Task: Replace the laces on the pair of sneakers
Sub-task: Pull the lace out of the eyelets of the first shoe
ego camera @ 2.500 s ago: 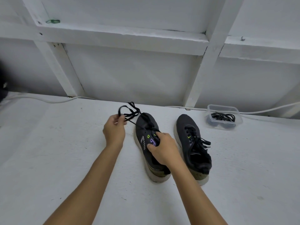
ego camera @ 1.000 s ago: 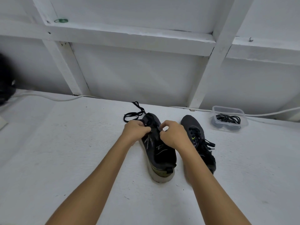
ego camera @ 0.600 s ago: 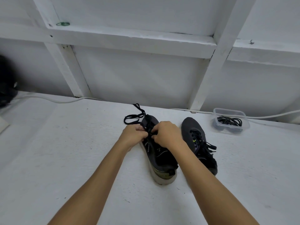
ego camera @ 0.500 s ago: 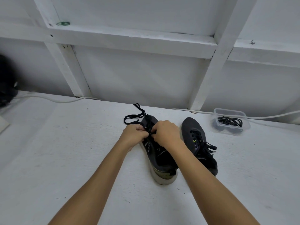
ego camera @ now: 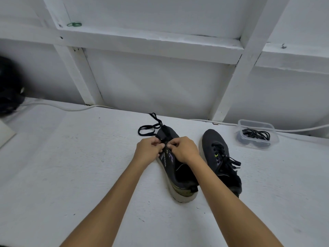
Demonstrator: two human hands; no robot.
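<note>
Dark sneaker (ego camera: pixel 175 172) lying mid-surface, toe away, heel near; grey-black knit upper, whitish sole with yellow-green stain at heel, small purple mark on tongue; black lace (ego camera: pixel 148 130) trailing off toe end in a loose loop on the surface (ego camera: pixel 71 175). Left hand (ego camera: pixel 146 152) and right hand (ego camera: pixel 185 148) meeting over the eyelet area, fingers curled, both pinching lace at the tongue; exact eyelet hidden behind knuckles, fingertips partly out of sight. Second sneaker (ego camera: pixel 219 157) just beside on the right, same colour, still laced, bow ends splayed, small yellow-green accent by the eyelets; heel partly covered by right forearm. Clear plastic container (ego camera: pixel 257 134) further right near the wall, black laces coiled inside, count impossible to tell. White cable (ego camera: pixel 58 106) running along the back edge of the surface. White wall frame (ego camera: pixel 147 45) behind; green ring-like item (ego camera: pixel 74 24) on its ledge, too small to identify. Dark blurred object (ego camera: pixel 8 86) at far left, cut by frame edge, unidentifiable.
</note>
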